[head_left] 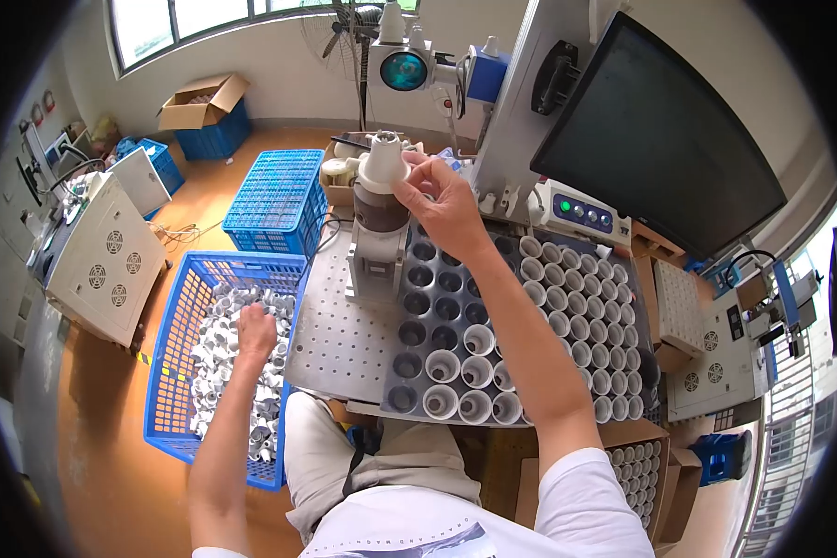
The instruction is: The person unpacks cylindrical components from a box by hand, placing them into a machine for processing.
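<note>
My right hand [445,203] has thumb and fingers closed on the side of a white cone-shaped plastic housing [382,169]. The housing stands upright, narrow end up, on the dark round head of a fixture [381,209]. Low over the blue crate [170,358] at the left is my left hand [257,333], its fingers curled in; whatever they hold, if anything, is hidden. Under and around it lie many loose white plastic parts [216,349]. Right of the fixture, a tray with round holes [406,365] carries rows of white cups [442,365], open ends up.
A marking machine with a lens head [405,71] rises behind the fixture. A large dark monitor [660,130] and a control box with lit buttons [581,210] stand at the right. A perforated metal plate [339,349] lies before me; a lidded blue crate [274,200] stands beyond.
</note>
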The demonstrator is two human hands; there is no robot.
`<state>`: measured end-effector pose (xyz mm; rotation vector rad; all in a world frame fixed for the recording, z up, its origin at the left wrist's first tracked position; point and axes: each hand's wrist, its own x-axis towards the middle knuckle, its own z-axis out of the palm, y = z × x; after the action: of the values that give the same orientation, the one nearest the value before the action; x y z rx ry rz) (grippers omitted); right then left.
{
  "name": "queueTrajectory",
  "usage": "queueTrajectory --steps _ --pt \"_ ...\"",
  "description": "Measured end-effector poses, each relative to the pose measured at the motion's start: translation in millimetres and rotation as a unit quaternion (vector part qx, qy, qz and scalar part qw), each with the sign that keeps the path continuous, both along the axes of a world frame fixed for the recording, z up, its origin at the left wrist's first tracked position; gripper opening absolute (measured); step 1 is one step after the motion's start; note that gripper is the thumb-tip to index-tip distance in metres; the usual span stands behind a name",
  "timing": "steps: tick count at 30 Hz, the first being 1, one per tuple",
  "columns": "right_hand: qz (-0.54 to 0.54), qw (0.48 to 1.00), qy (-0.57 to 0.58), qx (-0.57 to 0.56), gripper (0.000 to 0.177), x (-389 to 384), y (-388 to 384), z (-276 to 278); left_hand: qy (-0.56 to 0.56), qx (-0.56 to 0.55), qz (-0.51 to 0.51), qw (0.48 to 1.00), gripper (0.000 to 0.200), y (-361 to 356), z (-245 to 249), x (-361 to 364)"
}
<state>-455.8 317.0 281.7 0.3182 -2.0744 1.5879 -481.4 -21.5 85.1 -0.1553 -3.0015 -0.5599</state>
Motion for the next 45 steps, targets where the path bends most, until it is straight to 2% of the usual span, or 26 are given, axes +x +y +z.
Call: queueTrajectory --steps 2,3,6,8,10,11,12,14,15,18,19,22,26,31,34,35,37,40,43,44,45 --pt "-0.046 0.987 -0.07 0.134 0.03 28.8 29.3 -0.7 -0.004 -0.054 -0.085 0.995 0.022 1.6 -70.8 13.8" --pt "-0.047 0.961 -0.157 0.223 0.032 38.3 47.6 -5.2 -0.016 -0.046 -0.059 0.997 0.022 13.4 -89.3 20.1" --pt "-0.058 0.871 -0.296 0.388 0.037 73.5 92.5 -27.3 -0.013 0.007 -0.042 0.999 0.023 47.6 -51.9 42.2" --pt "-0.068 0.803 -0.373 0.46 0.041 95.9 114.4 -37.3 -0.013 -0.025 -0.078 0.997 0.023 49.7 -55.0 36.3" --pt "-0.069 0.792 -0.399 0.457 0.045 116.2 121.9 -35.9 -0.014 -0.049 -0.099 0.994 0.022 50.0 -41.7 39.7" --pt "-0.066 0.787 -0.412 0.454 0.047 125.6 121.1 -36.1 -0.034 0.006 -0.032 0.999 0.022 54.6 -36.1 42.6" --pt "-0.062 0.787 -0.409 0.458 0.049 133.3 117.7 -35.8 -0.03 0.006 -0.041 0.999 0.022 54.4 -39.4 41.9" --pt "-0.05 0.786 -0.4 0.469 0.052 145.3 104.3 -36.2 -0.021 0.008 -0.054 0.998 0.023 49.3 -48.7 38.6" --pt "-0.059 0.8 -0.351 0.483 0.053 151.4 95.4 -42.4 -0.02 0.01 -0.056 0.998 0.024 48.6 -50.7 38.1" --pt "-0.042 0.725 -0.392 0.565 0.052 147.8 57.7 -39.5 -0.027 0.007 -0.059 0.998 0.026 46.5 -58.7 36.5" --pt "-0.049 0.728 -0.357 0.584 0.053 148.3 49.6 -45.2 -0.033 0.0 -0.059 0.998 0.026 46.3 -63.2 35.1" --pt "-0.046 0.736 -0.348 0.579 0.053 141.4 43.3 -64.0 -0.032 0.004 -0.054 0.998 0.027 46.4 -52.8 39.8" --pt "-0.012 0.742 -0.41 0.53 0.051 134.8 46.6 -38.0 -0.012 0.017 -0.058 0.998 0.026 45.3 -57.2 38.1" --pt "-0.109 0.9 -0.324 0.271 0.041 101.7 87.2 -21.9 -0.035 -0.034 -0.092 0.995 0.027 39.7 -78.6 27.0" --pt "-0.156 0.946 -0.241 0.149 0.043 71.1 107.3 -70.4 -0.055 0.048 -0.023 0.997 0.027 53.2 -36.6 41.1" --pt "-0.162 0.956 -0.213 0.12 0.042 62.4 110.5 -89.0 -0.056 0.044 -0.023 0.997 0.027 54.5 -34.8 41.0" --pt "-0.176 0.968 -0.16 0.086 0.037 48.7 115.1 -123.8 -0.06 0.035 -0.021 0.997 0.026 53.4 -33.9 42.4" --pt "-0.152 0.974 -0.162 0.039 0.035 47.9 113.7 -146.9 -0.054 0.036 -0.016 0.998 0.026 54.2 -30.6 45.5" --pt "-0.152 0.976 -0.15 0.045 0.035 50.7 112.4 -149.1 -0.02 -0.021 -0.079 0.996 0.026 41.7 -78.3 35.4" --pt "-0.15 0.978 -0.143 0.042 0.035 48.7 111.0 -148.2 -0.001 -0.036 -0.098 0.995 0.026 37.5 -80.9 28.6" --pt "-0.166 0.975 -0.133 0.064 0.035 49.9 109.5 -146.9 -0.045 0.019 -0.035 0.998 0.027 53.0 -32.5 44.3"
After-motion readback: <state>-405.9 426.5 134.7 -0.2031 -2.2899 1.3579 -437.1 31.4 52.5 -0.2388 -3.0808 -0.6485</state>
